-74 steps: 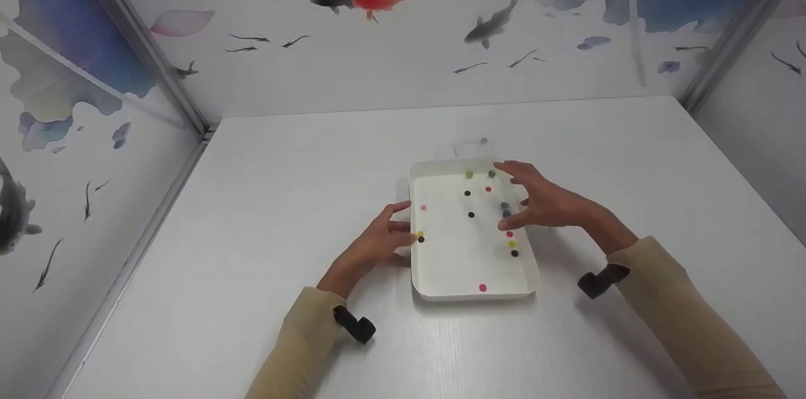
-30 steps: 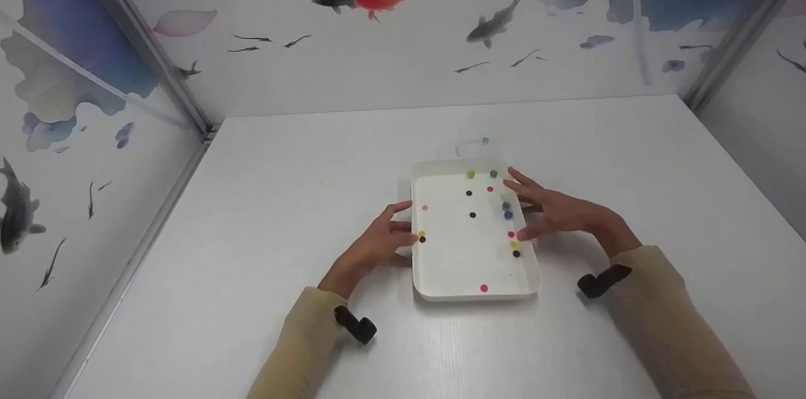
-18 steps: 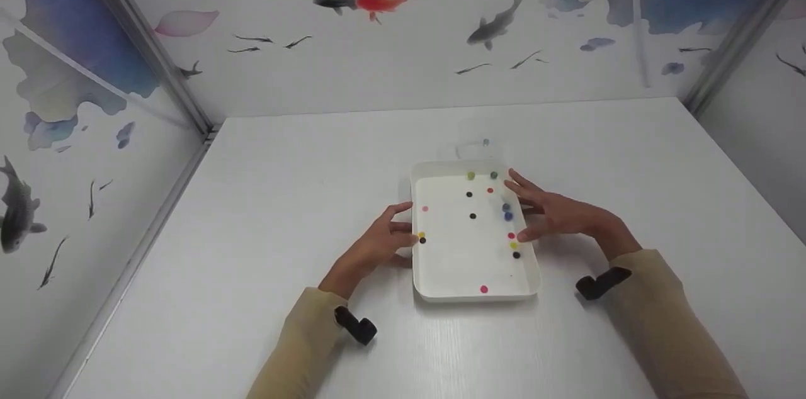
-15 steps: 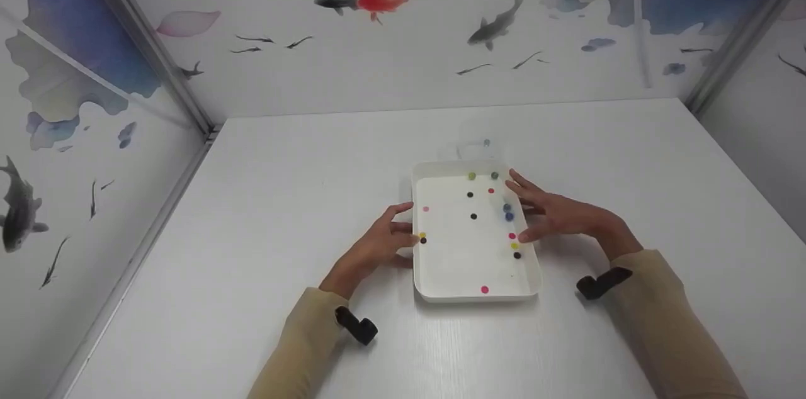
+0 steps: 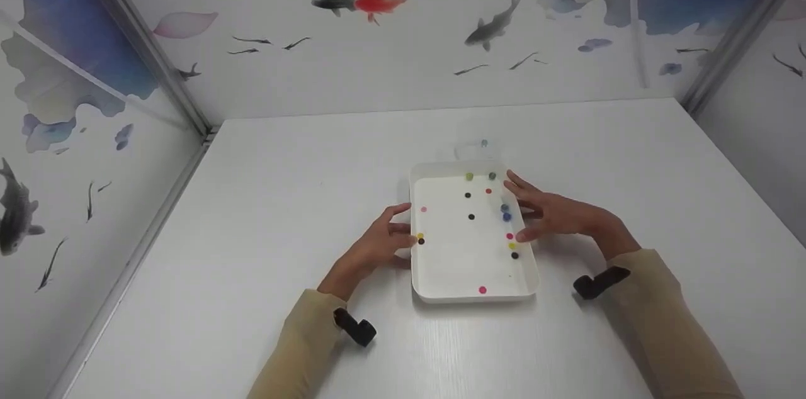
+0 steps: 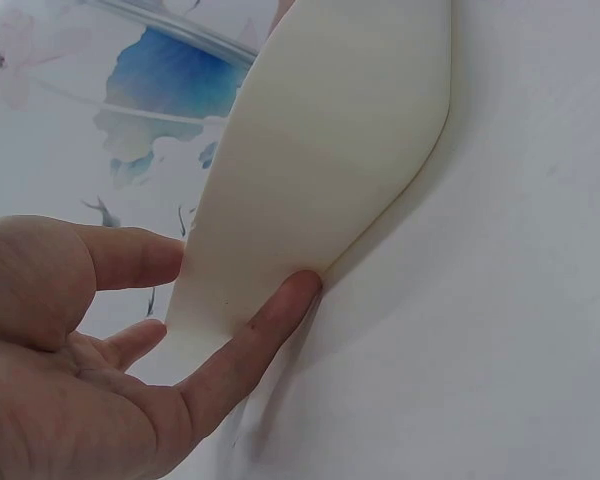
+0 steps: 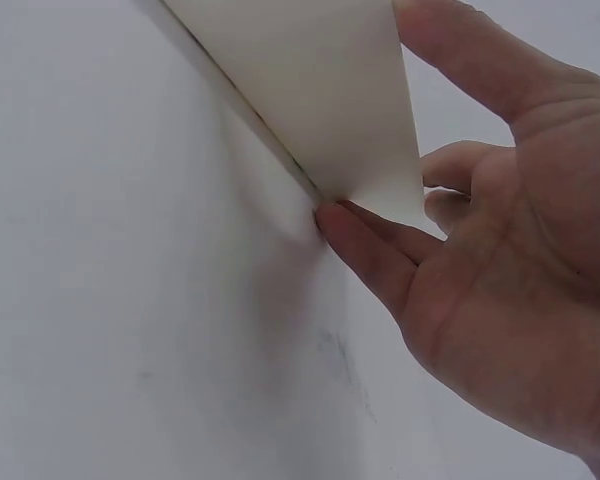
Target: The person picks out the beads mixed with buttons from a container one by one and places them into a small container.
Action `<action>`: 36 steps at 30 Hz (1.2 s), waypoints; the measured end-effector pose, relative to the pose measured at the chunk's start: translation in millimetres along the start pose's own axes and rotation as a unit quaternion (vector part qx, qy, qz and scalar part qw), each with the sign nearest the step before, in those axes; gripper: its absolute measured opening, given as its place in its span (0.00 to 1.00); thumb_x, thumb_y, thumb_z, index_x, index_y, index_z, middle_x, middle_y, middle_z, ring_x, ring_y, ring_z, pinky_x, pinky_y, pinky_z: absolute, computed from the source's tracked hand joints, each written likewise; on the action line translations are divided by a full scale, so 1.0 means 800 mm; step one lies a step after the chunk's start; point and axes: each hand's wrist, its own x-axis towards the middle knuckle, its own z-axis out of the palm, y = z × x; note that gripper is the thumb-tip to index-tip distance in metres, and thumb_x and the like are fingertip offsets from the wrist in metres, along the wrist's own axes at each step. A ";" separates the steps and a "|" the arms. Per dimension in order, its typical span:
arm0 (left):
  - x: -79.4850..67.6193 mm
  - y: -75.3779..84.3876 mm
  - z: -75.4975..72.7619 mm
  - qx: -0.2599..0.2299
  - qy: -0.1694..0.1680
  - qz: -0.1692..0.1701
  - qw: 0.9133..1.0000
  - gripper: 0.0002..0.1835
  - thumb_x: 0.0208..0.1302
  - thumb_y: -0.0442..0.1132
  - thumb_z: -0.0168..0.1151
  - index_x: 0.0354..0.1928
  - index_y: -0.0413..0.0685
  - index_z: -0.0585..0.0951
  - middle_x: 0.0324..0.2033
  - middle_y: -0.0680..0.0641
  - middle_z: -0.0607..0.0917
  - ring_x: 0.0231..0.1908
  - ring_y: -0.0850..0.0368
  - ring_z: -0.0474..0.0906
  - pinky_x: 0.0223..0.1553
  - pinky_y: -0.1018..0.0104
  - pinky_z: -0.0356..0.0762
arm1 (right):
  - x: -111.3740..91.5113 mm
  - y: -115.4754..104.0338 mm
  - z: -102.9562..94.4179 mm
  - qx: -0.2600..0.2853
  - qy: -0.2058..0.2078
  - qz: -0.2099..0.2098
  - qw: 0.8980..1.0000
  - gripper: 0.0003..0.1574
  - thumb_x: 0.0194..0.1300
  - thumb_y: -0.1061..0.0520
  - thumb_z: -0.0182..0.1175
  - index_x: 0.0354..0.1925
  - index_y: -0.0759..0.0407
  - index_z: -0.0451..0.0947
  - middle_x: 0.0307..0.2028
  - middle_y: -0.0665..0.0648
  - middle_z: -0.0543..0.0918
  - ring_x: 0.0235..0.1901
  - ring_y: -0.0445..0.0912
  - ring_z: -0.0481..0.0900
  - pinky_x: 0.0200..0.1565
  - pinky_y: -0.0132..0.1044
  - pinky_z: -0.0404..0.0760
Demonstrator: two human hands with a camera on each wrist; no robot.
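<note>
A white rectangular tray (image 5: 466, 267) lies between my hands, with several small coloured balls scattered in it. Two blue ones, including this blue ball (image 5: 507, 217), sit by the right wall; a pink ball (image 5: 483, 290) is near the front. My left hand (image 5: 378, 241) holds the tray's left side, its thumb at the rim; the left wrist view shows a fingertip (image 6: 302, 290) at the bottom edge. My right hand (image 5: 560, 215) holds the opposite side, thumb over the rim; in the right wrist view its fingertips (image 7: 338, 222) meet the lower edge.
Just behind the tray stands a transparent container (image 5: 469, 150), with a small bluish spot on it. The white table (image 5: 302, 197) is bounded by panels at the back and sides, printed with fish (image 5: 381, 4) and leaves.
My right hand has drawn back from over the tray's right part to its outer side, uncovering a blue ball. Since then both hands have stayed in place; the left hand has not moved.
</note>
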 end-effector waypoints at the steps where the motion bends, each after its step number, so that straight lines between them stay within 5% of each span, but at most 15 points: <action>1: 0.000 0.000 0.000 0.000 0.000 -0.001 1.000 0.40 0.68 0.32 0.59 0.78 0.56 0.55 0.68 0.34 0.70 0.61 0.39 0.78 0.47 0.51 0.88 | 0.000 -0.001 0.000 0.001 -0.002 0.002 1.000 0.71 0.58 0.46 0.73 0.81 0.51 0.34 0.81 0.51 0.26 0.78 0.61 0.52 0.75 0.59 0.57; 36: 0.000 0.002 -0.001 0.021 0.016 -0.007 1.000 0.40 0.67 0.32 0.62 0.77 0.58 0.58 0.65 0.36 0.74 0.55 0.44 0.82 0.46 0.54 0.88 | 0.001 0.005 0.004 0.033 -0.008 0.010 0.999 0.71 0.59 0.46 0.72 0.80 0.43 0.31 0.80 0.48 0.23 0.79 0.61 0.43 0.77 0.62 0.48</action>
